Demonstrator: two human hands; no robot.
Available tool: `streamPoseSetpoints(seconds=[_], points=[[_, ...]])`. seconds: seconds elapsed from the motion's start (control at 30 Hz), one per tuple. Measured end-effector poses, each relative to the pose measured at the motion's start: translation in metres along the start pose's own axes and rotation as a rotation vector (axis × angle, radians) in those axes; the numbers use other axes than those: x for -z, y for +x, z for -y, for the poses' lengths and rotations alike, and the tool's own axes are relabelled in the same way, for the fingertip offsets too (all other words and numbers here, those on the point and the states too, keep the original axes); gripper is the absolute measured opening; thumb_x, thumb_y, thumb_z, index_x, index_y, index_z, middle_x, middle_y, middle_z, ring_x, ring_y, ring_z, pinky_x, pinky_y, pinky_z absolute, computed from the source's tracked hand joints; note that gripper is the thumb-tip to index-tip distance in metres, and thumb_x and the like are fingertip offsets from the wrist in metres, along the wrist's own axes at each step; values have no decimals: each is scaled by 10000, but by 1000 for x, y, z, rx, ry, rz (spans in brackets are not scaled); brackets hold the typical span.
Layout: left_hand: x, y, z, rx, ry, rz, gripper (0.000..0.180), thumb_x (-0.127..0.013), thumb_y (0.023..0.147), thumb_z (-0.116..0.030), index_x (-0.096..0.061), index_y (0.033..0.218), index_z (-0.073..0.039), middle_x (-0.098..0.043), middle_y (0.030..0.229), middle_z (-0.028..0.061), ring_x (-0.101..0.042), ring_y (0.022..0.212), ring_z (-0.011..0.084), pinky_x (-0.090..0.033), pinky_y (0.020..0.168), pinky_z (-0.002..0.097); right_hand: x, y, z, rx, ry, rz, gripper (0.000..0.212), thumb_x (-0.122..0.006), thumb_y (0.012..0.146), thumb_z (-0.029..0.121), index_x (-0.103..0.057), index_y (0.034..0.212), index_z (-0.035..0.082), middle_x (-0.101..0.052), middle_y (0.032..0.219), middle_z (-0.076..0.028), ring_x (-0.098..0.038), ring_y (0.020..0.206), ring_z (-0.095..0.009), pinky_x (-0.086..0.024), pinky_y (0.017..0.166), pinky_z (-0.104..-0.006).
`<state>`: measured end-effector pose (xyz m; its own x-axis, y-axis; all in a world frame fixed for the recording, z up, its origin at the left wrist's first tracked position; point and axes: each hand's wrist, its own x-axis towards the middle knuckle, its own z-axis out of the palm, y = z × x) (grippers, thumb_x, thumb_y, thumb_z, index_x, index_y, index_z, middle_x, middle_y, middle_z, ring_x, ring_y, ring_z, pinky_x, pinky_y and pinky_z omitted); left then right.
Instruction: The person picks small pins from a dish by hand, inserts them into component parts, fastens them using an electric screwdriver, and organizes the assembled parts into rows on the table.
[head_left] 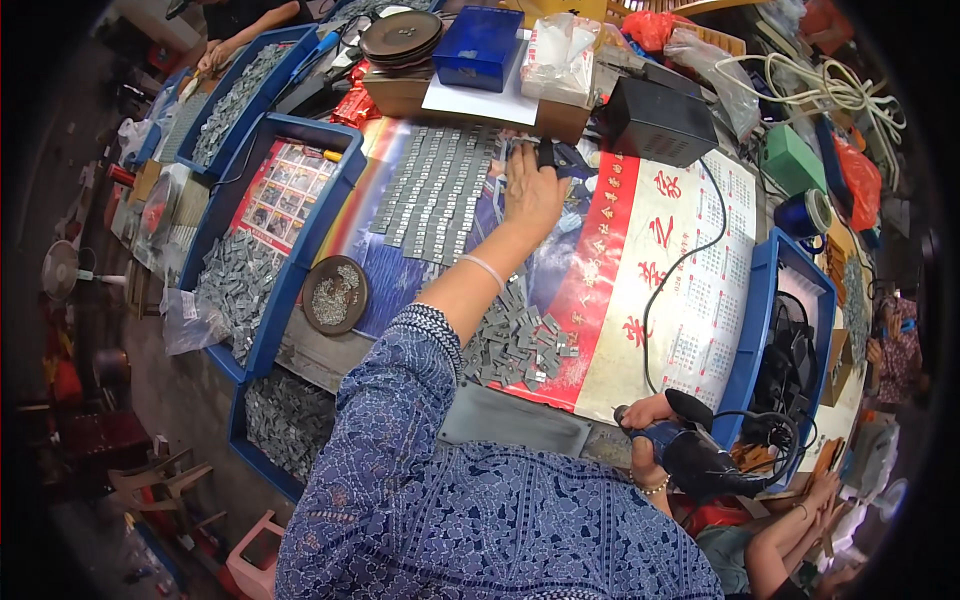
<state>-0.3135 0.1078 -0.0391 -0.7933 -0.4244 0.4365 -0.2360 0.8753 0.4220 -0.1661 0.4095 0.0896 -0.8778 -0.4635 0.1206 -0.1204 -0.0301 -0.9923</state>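
Note:
My left hand (535,195) is stretched out over the far middle of the table, fingers extended and lying low. A small black object (546,152) is beside its fingers; whether they touch it I cannot tell. Left of this hand, small grey rectangular pieces (430,195) lie in long, close rows. A loose heap of similar grey pieces (520,345) is partly below my left forearm. At the lower right, my right hand (650,440) is wrapped round a dark blue and black corded power tool (700,460), its narrow end pointing left.
Blue trays (290,270) of grey pieces line the left side, near a round brown dish (335,295) of tiny parts. A calendar sheet (690,270) covers the right, crossed by a black cable (690,250). A black box (660,120) stands behind. Other people work nearby.

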Motion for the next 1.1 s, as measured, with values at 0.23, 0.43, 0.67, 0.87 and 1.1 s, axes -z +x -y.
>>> streamPoseSetpoints(seconds=[0.23, 0.43, 0.67, 0.87, 1.1], points=[[7, -32, -34, -7, -63, 102, 386, -618, 822, -276, -593, 894, 102, -351, 1318, 344, -298, 1264, 470, -249, 1066, 471, 5, -7, -8, 5, 46, 10, 387, -708, 744, 355, -511, 819, 31, -526, 784, -92, -547, 724, -181, -457, 694, -292], [12, -71, -75, -88, -112, 202, 420, -603, 831, -299, -602, 905, 115, -297, 1336, 362, -258, 1280, 480, -218, 1077, 495, 13, -18, -7, 2, 60, -1, 414, -703, 741, 378, -491, 815, 30, -500, 761, -78, -527, 695, -174, -452, 667, -292], [25, -104, -111, -121, -126, 300, 478, -602, 842, -294, -553, 1012, 150, -274, 1338, 371, -244, 1276, 497, -227, 1065, 507, 42, -34, -28, 303, 124, 113, 568, -662, 755, 37, -355, 1229, -31, -558, 844, -116, -578, 719, -172, -485, 664, -288], [26, -129, -127, -177, -139, 230, 501, -603, 842, -307, -533, 1032, 152, -268, 1337, 369, -248, 1265, 507, -253, 1047, 517, 50, -42, -25, 317, 138, 36, 565, -665, 767, 55, -350, 1230, -18, -556, 848, -116, -576, 735, -184, -493, 678, -315], [40, -152, -143, -111, -184, 348, 470, -596, 838, -327, -584, 925, 135, -271, 1339, 380, -226, 1284, 510, -229, 1069, 516, 44, -46, -5, 183, 107, -101, 311, -691, 753, 233, -518, 876, 6, -576, 760, -96, -573, 709, -181, -473, 671, -290]])
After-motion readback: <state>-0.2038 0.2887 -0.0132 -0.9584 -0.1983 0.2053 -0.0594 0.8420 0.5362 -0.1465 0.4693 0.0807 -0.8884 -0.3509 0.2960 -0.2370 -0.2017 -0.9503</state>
